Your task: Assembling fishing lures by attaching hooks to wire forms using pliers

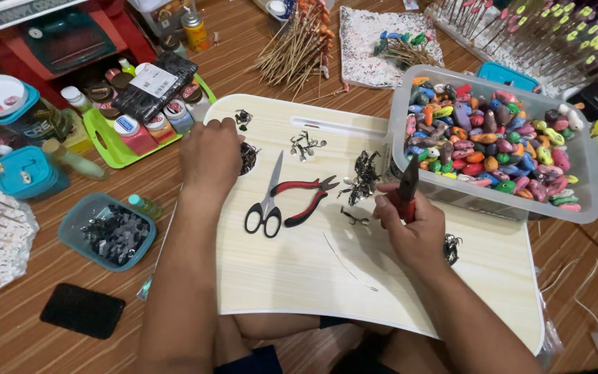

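Observation:
My right hand (410, 225) grips red-handled pliers (407, 184) upright, jaws pointing up beside a clear tub. My left hand (210, 154) rests fingers-down on a small dark heap of metal bits (248, 158) in the round recess of the pale wooden lap tray (292, 277). Between the hands lie black-handled scissors (266, 204) and a second pair of red-and-black pliers (306, 197). A small metal hook (355, 218) lies just left of my right hand. More metal clasps (363, 176) are piled near the tub.
The clear tub (493, 201) holds several colourful lure-shaped pieces. Left are a green tray of paint jars (109, 149), a teal tub of dark parts (109, 232), a black phone (82, 309). Bundled sticks (295, 48) and a speckled board (375, 48) lie behind.

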